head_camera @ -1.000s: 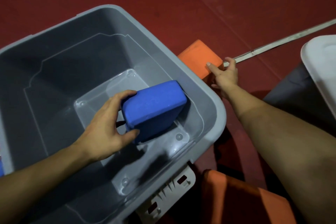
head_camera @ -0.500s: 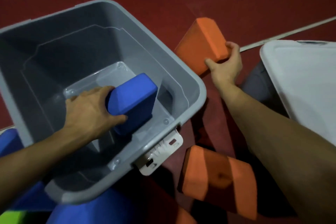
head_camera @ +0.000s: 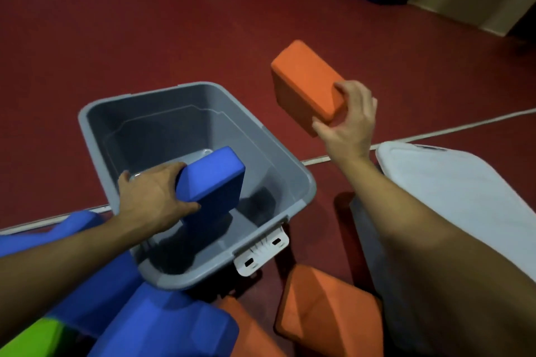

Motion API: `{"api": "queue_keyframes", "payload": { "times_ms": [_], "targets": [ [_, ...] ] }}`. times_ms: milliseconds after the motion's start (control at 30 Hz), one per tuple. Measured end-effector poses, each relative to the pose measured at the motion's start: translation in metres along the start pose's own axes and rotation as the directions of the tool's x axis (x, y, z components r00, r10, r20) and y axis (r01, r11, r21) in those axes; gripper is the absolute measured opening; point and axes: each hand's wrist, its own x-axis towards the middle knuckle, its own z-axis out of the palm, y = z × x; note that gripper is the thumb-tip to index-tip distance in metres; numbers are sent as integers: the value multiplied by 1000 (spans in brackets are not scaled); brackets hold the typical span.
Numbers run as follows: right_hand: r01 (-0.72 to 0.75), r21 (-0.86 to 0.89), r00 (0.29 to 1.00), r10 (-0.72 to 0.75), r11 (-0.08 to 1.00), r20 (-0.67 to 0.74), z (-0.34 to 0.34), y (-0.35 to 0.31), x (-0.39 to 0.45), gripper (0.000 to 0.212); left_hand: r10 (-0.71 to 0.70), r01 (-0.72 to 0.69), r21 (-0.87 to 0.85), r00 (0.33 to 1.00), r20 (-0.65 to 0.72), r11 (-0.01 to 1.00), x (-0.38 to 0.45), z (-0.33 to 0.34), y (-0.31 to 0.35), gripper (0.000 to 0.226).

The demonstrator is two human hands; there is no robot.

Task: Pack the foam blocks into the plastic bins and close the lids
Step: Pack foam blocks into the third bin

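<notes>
Foam blocks are going in: left hand (head_camera: 150, 200) grips a blue block (head_camera: 213, 180) inside the grey bin (head_camera: 293, 171); right hand (head_camera: 348, 122) holds an orange block (head_camera: 304, 81) aloft, far right, due leftward into the bin next.

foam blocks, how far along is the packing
Early. Done: nothing lies loose in the open grey bin. In hand: the left hand holds a blue block inside it; the right hand holds an orange block in the air. Left: blue, orange and green blocks on the floor; no lid on this bin.
</notes>
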Motion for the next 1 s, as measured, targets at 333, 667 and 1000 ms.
{"api": "queue_keyframes", "payload": {
  "times_ms": [333, 667, 1000],
  "targets": [
    [-131, 204, 927, 47, 970, 372, 48, -22, -24, 85, -159, 149, 96, 981, 111, 984, -6, 9, -31, 64],
    [-17, -48, 590, 49, 999, 806, 62, 27, -69, 93, -127, 122, 34, 973, 193, 992, -12, 4, -36, 60],
    [13, -275, 629, 206, 961, 750, -12, 20, -122, 88, 69, -102, 79, 938, 341, 992, 4, 1, -23, 92]
  ]
}}
